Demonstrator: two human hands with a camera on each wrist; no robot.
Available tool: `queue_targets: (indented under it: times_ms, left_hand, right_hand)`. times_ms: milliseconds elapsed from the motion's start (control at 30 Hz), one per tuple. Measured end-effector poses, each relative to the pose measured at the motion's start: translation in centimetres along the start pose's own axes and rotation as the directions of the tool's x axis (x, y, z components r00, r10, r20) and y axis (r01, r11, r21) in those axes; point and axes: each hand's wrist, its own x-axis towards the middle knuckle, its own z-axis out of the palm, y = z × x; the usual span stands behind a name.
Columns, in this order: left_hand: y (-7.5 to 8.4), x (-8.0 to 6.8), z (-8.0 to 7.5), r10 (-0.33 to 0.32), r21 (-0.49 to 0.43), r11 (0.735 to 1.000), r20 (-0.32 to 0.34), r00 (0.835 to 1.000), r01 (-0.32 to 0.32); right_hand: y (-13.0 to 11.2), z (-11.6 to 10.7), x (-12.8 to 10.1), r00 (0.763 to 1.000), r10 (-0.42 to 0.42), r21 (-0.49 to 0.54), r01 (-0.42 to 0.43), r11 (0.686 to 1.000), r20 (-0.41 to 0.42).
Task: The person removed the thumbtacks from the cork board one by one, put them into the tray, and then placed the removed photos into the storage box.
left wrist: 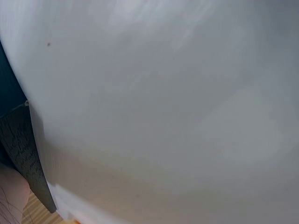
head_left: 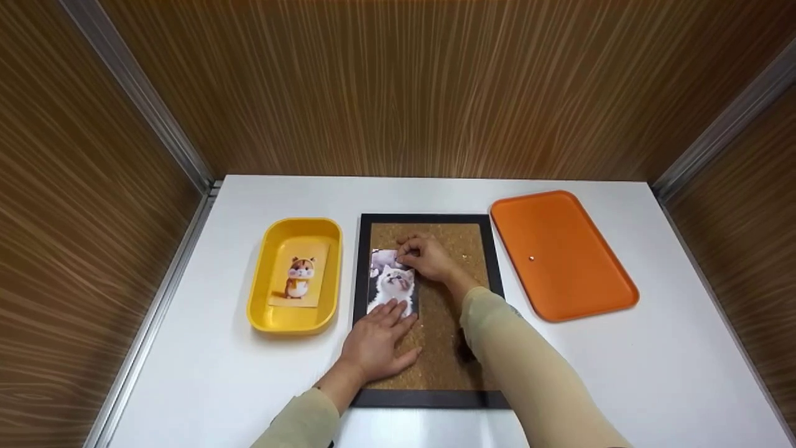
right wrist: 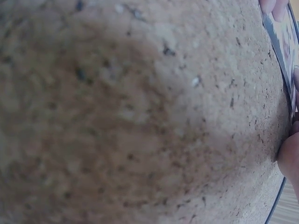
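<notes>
Left hand [head_left: 375, 348] lies flat, fingers straight, pressing the lower edge of the white-kitten photo card [head_left: 392, 283] onto the black-framed cork board [head_left: 448, 348]. Right hand [head_left: 429, 256] pinches at the card's top edge; whatever it holds is too small to tell. Judged partway: the hamster card [head_left: 298, 277] waits in the yellow tray [head_left: 264, 311] left of the hands.

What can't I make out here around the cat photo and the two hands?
- Head view: the right hand covers the cat photo at its top edge; any pin under the fingertips is hidden.
- Head view: the speck on the orange tray is too small to identify.
- Left wrist view: mostly blurred white table.
- Right wrist view: blurred cork board; photo cut off by the edge.
</notes>
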Motion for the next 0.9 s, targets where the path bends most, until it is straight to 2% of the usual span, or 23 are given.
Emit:
queue_targets:
  times_ms: [233, 467, 900]
  left_hand:
    - [0.11, -0.03, -0.19, -0.006, 0.018, 1.000, 0.018, 1.000, 0.006]
    - [0.08, 0.00, -0.08, -0.005, 0.017, 1.000, 0.014, 1.000, 0.005]
    - [0.12, -0.04, -0.27, -0.010, 0.012, 1.000, 0.033, 0.999, 0.009]
  right_hand:
    - [0.07, -0.04, -0.03, 1.000, 0.001, 0.038, -0.001, 0.999, -0.004]
    - [0.24, -0.23, 0.01, 1.000, -0.009, 0.032, 0.009, 0.999, 0.009]
    - [0.48, -0.54, -0.07, 0.999, 0.023, 0.129, -0.028, 0.991, 0.039]
